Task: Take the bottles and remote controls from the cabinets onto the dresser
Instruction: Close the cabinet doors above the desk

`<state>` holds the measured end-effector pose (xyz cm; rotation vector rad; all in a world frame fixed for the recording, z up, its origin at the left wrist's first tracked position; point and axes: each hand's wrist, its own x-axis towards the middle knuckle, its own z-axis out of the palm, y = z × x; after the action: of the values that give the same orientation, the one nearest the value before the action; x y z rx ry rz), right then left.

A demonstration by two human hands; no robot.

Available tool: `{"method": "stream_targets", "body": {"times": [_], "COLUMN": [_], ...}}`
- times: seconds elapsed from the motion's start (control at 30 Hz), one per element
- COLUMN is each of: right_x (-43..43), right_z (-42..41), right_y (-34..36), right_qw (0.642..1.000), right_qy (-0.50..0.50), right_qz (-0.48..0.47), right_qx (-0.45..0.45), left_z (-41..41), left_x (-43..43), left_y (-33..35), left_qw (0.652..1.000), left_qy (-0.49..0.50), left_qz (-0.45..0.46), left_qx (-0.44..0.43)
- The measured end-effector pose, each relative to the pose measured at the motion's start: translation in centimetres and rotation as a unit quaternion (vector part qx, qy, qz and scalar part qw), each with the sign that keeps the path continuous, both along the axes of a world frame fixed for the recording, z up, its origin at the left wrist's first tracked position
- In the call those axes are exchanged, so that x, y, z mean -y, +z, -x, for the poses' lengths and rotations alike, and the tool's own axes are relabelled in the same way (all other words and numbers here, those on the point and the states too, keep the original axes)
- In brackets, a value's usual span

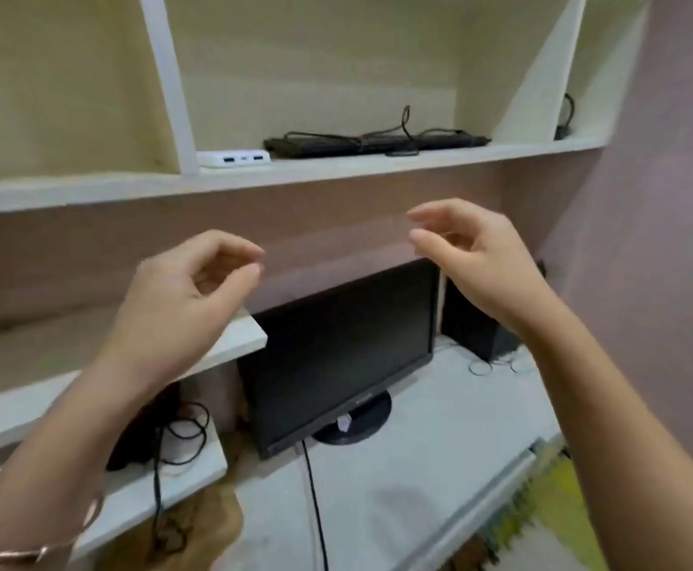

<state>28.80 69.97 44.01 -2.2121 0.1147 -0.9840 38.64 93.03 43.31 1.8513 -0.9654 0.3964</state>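
Observation:
Both my hands are raised in front of the pink wall, below the upper shelf [336, 169]. My left hand [180, 298] has its fingers loosely curled with thumb and fingertips near each other, holding nothing. My right hand [472, 261] is higher and to the right, fingers relaxed and slightly bent, also holding nothing. No bottle or remote control shows in this view. The white desk surface [398, 467] lies below my arms.
On the upper shelf lie a black keyboard [373, 142] wrapped in its cable and a white USB hub [233, 158]. A black monitor [345, 356] stands on the desk, a black speaker [472, 323] to its right. Cables [184, 434] coil on a lower left shelf.

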Motion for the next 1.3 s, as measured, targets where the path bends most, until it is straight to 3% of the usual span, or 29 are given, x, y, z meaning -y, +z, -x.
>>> {"method": "stream_targets", "body": {"times": [0.1,0.2,0.4,0.63,0.77,0.83,1.0,1.17,1.3], "right_x": [1.3,0.8,-3.1,-5.7,-3.8,-1.7,5.6,13.9,19.1], "right_z": [6.7,14.1,29.3,40.0,43.5,44.8,47.4,48.6,48.0], "right_y": [-10.8,-21.0,-35.1,-41.7,-44.1,-44.7,-44.7,-44.1,-43.8], "right_qw": [0.984,0.938,0.778,0.604,0.534,0.514,0.496,0.52,0.538], "right_qy": [-0.083,-0.155,-0.303,-0.385,-0.412,-0.418,-0.407,-0.406,-0.41], "right_qz": [-0.1,-0.212,-0.414,-0.548,-0.591,-0.61,-0.64,-0.632,-0.631], "right_qx": [-0.119,-0.227,-0.363,-0.431,-0.443,-0.436,-0.422,-0.406,-0.38], "left_z": [3.0,5.9,12.7,14.7,17.5,18.9,21.8,22.5,21.2], "left_x": [2.5,3.5,3.4,4.0,9.3,12.9,22.2,29.3,32.3], "left_y": [-9.2,-19.3,-37.1,-48.6,-46.6,-45.7,-44.2,-43.1,-43.8], "left_qw": [0.987,0.949,0.811,0.677,0.649,0.637,0.653,0.674,0.68], "left_qy": [-0.076,-0.124,-0.16,-0.125,-0.086,-0.079,-0.1,-0.105,-0.084], "left_qz": [-0.088,-0.166,-0.328,-0.524,-0.534,-0.532,-0.513,-0.468,-0.484], "left_qx": [-0.107,-0.236,-0.457,-0.502,-0.535,-0.552,-0.549,-0.561,-0.545]}}
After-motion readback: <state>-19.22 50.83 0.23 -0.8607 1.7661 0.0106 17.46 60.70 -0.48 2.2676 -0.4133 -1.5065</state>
